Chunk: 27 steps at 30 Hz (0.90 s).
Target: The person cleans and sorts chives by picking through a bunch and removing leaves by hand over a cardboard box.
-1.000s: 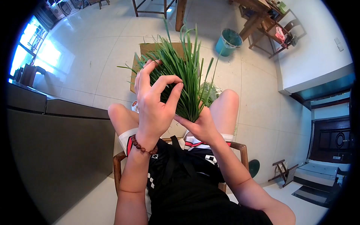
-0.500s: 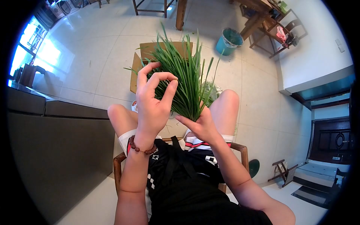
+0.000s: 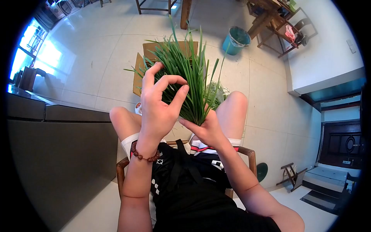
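Your bunch of chive-like leaves is deep green, your beaded bracelet reddish brown, your shirt black, your shorts trimmed white with red stripes. The bucket is teal, the cardboard box tan.

- Shiny, pale tile floor
- Bright window, ten o'clock, shining on the floor
- White wall, two o'clock
- Wooden chair, between one and two o'clock
- Dark brown door, three o'clock

No legible text or signs.
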Motion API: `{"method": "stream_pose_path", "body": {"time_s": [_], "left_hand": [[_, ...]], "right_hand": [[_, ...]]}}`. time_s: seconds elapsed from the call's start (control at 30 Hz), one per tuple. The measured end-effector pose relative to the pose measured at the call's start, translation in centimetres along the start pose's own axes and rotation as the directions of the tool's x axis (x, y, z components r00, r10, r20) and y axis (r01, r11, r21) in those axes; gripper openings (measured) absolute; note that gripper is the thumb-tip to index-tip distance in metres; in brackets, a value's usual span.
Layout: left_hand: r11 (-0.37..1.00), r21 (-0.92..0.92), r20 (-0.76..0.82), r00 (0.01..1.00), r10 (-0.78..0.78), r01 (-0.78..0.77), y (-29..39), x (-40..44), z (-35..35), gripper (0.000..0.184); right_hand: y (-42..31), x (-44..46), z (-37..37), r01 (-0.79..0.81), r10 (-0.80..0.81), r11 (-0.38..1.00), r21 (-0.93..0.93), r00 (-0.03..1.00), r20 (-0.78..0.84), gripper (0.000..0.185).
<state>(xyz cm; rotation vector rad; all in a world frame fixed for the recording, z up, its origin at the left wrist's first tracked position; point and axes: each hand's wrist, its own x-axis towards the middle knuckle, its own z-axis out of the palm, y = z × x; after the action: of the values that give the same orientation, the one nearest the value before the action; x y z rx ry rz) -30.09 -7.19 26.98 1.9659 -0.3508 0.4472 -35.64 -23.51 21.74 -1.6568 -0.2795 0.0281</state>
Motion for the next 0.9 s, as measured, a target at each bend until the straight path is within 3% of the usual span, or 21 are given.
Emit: {"method": "stream_pose_path", "body": {"time_s": [0.77, 0.9], "left_hand": [[0.998, -0.039, 0.05, 0.998, -0.04, 0.042, 0.58, -0.39, 0.28, 0.013], [1.0, 0.002, -0.053, 0.998, -0.016, 0.016, -0.05, -0.51, 0.58, 0.013]], "right_hand": [[-0.42, -0.41, -0.23, -0.008, 0.008, 1.0, 0.018, 1.0, 0.016, 0.049], [-0.73, -0.16, -0.09, 0.008, -0.008, 0.999, 0.04, 1.0, -0.006, 0.043]]}}
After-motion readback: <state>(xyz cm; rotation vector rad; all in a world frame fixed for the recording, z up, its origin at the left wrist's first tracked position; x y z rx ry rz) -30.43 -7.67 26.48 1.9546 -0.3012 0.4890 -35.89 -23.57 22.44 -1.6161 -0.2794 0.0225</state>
